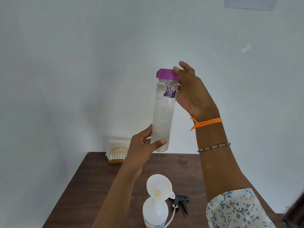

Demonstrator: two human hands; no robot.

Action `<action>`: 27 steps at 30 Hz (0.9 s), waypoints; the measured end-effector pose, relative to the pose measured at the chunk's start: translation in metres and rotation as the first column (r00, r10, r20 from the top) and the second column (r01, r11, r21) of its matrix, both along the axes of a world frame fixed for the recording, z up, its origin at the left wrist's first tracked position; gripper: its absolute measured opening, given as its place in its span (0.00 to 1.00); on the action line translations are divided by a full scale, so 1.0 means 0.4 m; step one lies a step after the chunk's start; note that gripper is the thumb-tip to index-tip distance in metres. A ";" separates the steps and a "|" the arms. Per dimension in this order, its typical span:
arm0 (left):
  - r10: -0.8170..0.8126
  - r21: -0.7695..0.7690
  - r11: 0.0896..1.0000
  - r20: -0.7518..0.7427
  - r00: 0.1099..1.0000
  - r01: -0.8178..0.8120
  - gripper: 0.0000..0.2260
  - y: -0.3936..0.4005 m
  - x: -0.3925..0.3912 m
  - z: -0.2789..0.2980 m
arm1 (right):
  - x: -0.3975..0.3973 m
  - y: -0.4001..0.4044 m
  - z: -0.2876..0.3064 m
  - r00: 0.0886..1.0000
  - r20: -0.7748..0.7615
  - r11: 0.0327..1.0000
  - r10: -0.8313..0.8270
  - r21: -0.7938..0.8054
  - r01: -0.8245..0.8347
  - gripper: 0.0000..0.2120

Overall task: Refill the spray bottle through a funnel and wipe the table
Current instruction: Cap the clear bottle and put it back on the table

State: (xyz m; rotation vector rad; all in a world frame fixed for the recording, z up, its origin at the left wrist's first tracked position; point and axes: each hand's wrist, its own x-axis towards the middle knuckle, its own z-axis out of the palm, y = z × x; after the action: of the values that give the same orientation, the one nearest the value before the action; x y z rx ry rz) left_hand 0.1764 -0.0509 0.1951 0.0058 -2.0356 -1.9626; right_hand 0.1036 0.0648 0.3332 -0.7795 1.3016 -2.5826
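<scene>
A plain room, likely in a home or small office: a bare pale blue-white painted wall with a sheet of paper stuck high up, and a small dark brown wooden table pushed against it. A gold wire napkin holder with white napkins stands at the table's back edge.

Two bare forearms were in view, both hands uncovered, no gloves or rings visible. The right wrist wore a knotted orange thread band, loose ends sticking out. Below it sat a thin beaded bracelet, dark and pale beads alternating. The right arm had a short white sleeve with a blue floral print.
</scene>
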 end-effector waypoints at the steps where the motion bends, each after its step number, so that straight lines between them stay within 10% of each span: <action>1: 0.000 0.002 1.000 -0.001 1.000 0.000 0.24 0.000 0.000 0.001 | -0.003 0.001 0.001 1.000 0.023 0.999 0.021 -0.032 -0.020 0.23; 27: -0.045 0.026 0.999 -0.038 0.998 0.046 0.23 0.000 -0.002 -0.012 | 0.007 0.004 -0.010 1.000 0.023 1.000 0.001 -0.015 -0.001 0.21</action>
State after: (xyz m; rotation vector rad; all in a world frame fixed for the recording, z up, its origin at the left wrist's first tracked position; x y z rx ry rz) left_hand 0.1757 -0.0510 0.1903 -0.0718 -2.0024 -2.0015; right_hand 0.1063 0.0666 0.3291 -0.7497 1.2766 -2.5956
